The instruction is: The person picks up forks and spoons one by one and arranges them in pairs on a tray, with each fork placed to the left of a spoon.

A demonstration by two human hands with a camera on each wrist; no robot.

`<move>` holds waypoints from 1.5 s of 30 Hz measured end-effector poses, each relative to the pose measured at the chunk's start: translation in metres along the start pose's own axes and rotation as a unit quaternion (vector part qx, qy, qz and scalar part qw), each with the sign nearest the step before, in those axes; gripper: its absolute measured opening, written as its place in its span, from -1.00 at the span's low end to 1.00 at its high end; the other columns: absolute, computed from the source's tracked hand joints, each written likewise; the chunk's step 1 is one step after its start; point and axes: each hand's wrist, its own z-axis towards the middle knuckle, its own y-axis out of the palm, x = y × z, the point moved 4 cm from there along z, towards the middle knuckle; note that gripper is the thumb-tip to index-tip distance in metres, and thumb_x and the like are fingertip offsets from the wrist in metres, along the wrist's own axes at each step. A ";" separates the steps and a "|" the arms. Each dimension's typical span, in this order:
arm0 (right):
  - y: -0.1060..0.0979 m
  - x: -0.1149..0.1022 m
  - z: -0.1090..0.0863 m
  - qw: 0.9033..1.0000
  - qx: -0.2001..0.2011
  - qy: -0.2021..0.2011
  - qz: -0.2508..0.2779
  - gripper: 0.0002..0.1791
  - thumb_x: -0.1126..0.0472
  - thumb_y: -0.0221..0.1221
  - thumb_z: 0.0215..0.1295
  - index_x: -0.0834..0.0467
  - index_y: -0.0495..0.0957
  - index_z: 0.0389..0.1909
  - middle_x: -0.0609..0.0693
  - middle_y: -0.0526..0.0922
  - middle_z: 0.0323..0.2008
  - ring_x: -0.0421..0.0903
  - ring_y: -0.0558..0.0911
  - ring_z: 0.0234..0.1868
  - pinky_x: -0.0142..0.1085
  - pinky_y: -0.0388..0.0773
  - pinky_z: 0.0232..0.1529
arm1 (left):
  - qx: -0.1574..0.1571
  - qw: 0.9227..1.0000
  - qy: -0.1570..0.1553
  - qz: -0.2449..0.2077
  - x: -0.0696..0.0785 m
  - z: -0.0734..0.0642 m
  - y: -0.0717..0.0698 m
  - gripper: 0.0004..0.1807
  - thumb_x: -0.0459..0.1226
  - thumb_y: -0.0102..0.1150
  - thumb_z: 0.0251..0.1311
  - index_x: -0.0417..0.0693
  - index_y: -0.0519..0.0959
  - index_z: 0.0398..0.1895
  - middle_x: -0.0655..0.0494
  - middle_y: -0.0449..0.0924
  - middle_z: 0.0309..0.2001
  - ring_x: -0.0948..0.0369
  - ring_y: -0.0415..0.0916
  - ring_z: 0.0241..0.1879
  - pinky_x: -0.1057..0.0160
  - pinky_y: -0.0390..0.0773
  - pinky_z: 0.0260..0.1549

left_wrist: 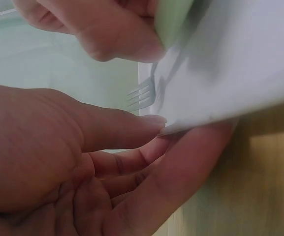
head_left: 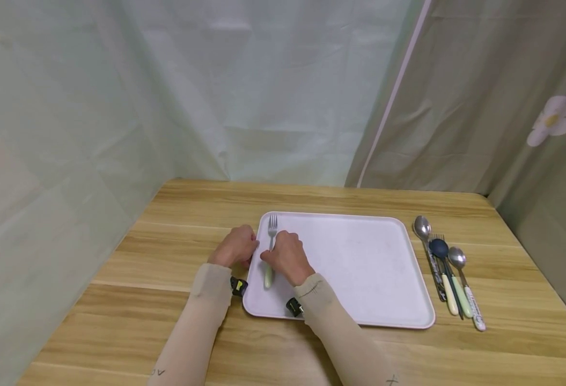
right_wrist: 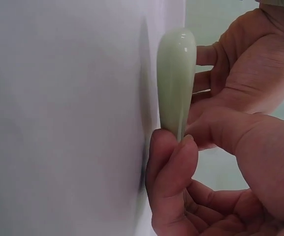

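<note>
Over the left part of a white tray (head_left: pixel 355 268), my right hand (head_left: pixel 288 257) pinches a fork (head_left: pixel 272 225) by its pale green handle (right_wrist: pixel 176 78). The metal tines point toward the far edge, and a shadow of the handle falls on the tray surface in the right wrist view. My left hand (head_left: pixel 236 246) grips the tray's left rim (left_wrist: pixel 201 123), thumb on top and fingers beneath it. Part of the fork's neck is hidden behind the right hand's fingers.
Right of the tray lies a loose group of cutlery on the wooden table (head_left: pixel 167 268): a large spoon (head_left: pixel 422 228), a dark blue spoon (head_left: pixel 439 248), a smaller metal spoon (head_left: pixel 457 257) and a partly covered fork (head_left: pixel 436 236). Curtains (head_left: pixel 273 96) hang behind the table.
</note>
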 end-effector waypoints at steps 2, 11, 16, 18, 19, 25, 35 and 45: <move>0.000 0.000 0.000 1.000 0.000 -0.004 -0.003 -0.63 0.16 0.40 0.18 0.18 0.45 -0.65 -0.03 0.40 -0.69 -0.19 0.46 -0.71 -0.41 0.30 -0.73 | 0.001 1.000 0.001 0.003 0.001 0.000 0.000 -0.79 -0.33 -0.05 0.49 -0.30 0.54 -0.24 -0.08 0.62 -0.46 0.16 0.62 -0.54 0.33 0.51 -0.57; 0.000 0.001 0.001 1.000 -0.004 -0.014 -0.002 -0.64 0.18 0.38 0.19 0.18 0.44 -0.66 -0.06 0.36 -0.73 -0.20 0.43 -0.73 -0.42 0.26 -0.74 | -0.005 1.000 -0.011 0.002 0.003 0.000 0.000 -0.78 -0.32 -0.05 0.50 -0.29 0.55 -0.21 -0.08 0.63 -0.44 0.16 0.61 -0.53 0.35 0.50 -0.58; 0.001 0.002 0.002 1.000 -0.005 -0.014 -0.004 -0.67 0.20 0.38 0.19 0.20 0.48 -0.63 -0.03 0.41 -0.71 -0.19 0.46 -0.71 -0.42 0.29 -0.73 | -0.004 1.000 -0.012 0.006 0.002 0.000 0.000 -0.79 -0.31 -0.05 0.51 -0.29 0.54 -0.21 -0.09 0.62 -0.43 0.15 0.61 -0.52 0.35 0.49 -0.57; 0.001 0.002 0.002 1.000 -0.005 -0.013 -0.004 -0.67 0.20 0.38 0.19 0.20 0.48 -0.64 -0.03 0.43 -0.70 -0.19 0.47 -0.71 -0.42 0.30 -0.72 | -0.006 1.000 -0.015 0.003 0.002 0.000 0.001 -0.79 -0.31 -0.05 0.51 -0.29 0.53 -0.19 -0.09 0.62 -0.42 0.15 0.61 -0.51 0.35 0.50 -0.56; 0.001 0.002 0.002 1.000 -0.006 -0.012 -0.004 -0.67 0.20 0.38 0.19 0.19 0.48 -0.64 -0.03 0.44 -0.70 -0.19 0.47 -0.71 -0.42 0.30 -0.72 | -0.006 1.000 -0.017 0.000 0.002 0.000 0.001 -0.79 -0.31 -0.05 0.52 -0.29 0.53 -0.17 -0.09 0.61 -0.41 0.15 0.61 -0.50 0.35 0.50 -0.56; 0.002 0.002 0.002 1.000 -0.018 -0.004 0.001 -0.65 0.19 0.38 0.22 0.19 0.49 -0.66 -0.03 0.47 -0.74 -0.20 0.47 -0.74 -0.43 0.27 -0.74 | -0.005 1.000 -0.016 0.002 0.002 -0.001 0.000 -0.80 -0.31 -0.05 0.51 -0.30 0.52 -0.15 -0.09 0.61 -0.41 0.15 0.61 -0.51 0.35 0.50 -0.56; 0.001 0.001 0.000 0.999 -0.031 -0.011 0.017 -0.67 0.21 0.36 0.25 0.21 0.55 -0.66 -0.01 0.58 -0.82 -0.18 0.56 -0.77 -0.44 0.30 -0.72 | -0.004 1.000 -0.014 0.008 0.002 -0.001 0.000 -0.79 -0.31 -0.05 0.50 -0.29 0.53 -0.20 -0.09 0.61 -0.42 0.15 0.60 -0.51 0.34 0.49 -0.56; 0.002 0.001 0.000 0.999 -0.039 -0.015 0.024 -0.70 0.23 0.35 0.25 0.21 0.56 -0.63 -0.01 0.59 -0.81 -0.17 0.60 -0.75 -0.44 0.35 -0.72 | -0.005 1.000 -0.018 0.004 0.001 -0.002 0.001 -0.80 -0.32 -0.05 0.50 -0.30 0.52 -0.17 -0.10 0.60 -0.40 0.14 0.59 -0.49 0.33 0.50 -0.56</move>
